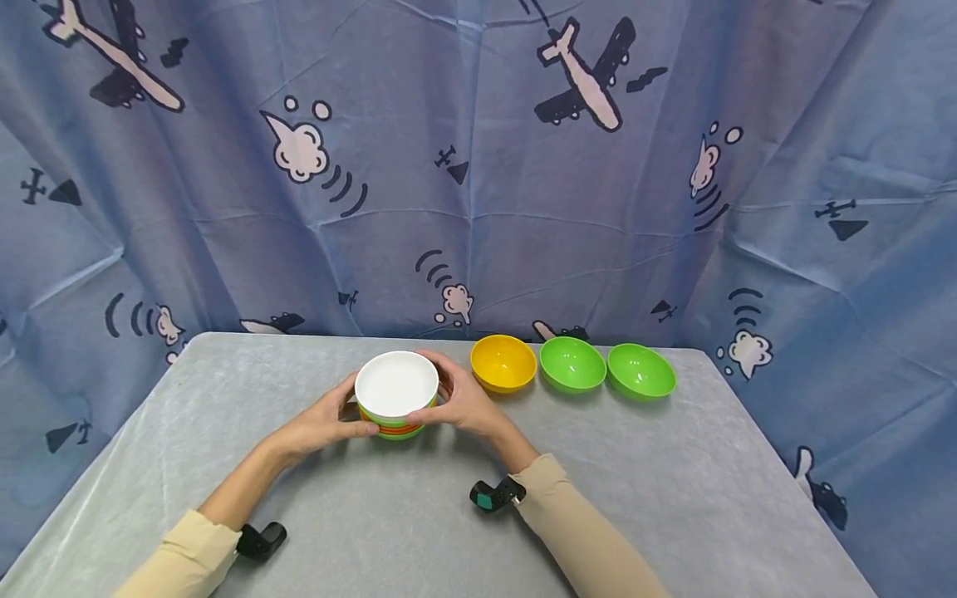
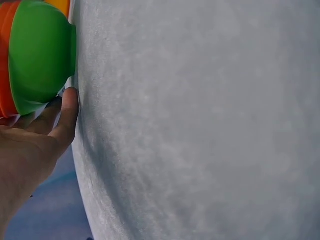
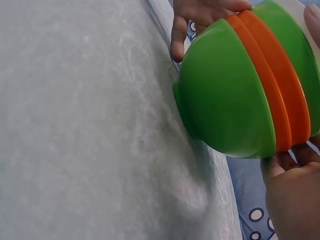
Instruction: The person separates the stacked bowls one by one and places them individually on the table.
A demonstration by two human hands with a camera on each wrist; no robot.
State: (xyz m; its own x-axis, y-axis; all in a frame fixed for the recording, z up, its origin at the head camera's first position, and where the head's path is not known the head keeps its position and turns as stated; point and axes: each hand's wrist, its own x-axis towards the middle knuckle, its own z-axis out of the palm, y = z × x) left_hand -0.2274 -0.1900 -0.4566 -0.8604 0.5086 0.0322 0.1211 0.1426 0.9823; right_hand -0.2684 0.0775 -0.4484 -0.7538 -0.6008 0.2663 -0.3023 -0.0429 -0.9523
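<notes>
A stack of nested bowls point(image 1: 392, 430) is between my two hands, left of the table's middle. Its top bowl point(image 1: 397, 384) is white inside; green and orange rims show beneath, and the lowest bowl point(image 3: 220, 90) is green. My left hand point(image 1: 329, 418) grips the stack's left side, thumb at the front; in the left wrist view its fingers lie along the green bowl point(image 2: 40, 55). With thumb in front and fingers behind, my right hand point(image 1: 465, 400) holds the right side. Whether the stack's foot touches the table I cannot tell.
To the right of the stack, a yellow bowl point(image 1: 504, 364) and two green bowls, one in the middle point(image 1: 572, 365) and one at the end point(image 1: 641, 371), stand in a row along the back of the grey-covered table point(image 1: 673, 498). A blue patterned curtain point(image 1: 404, 166) hangs behind.
</notes>
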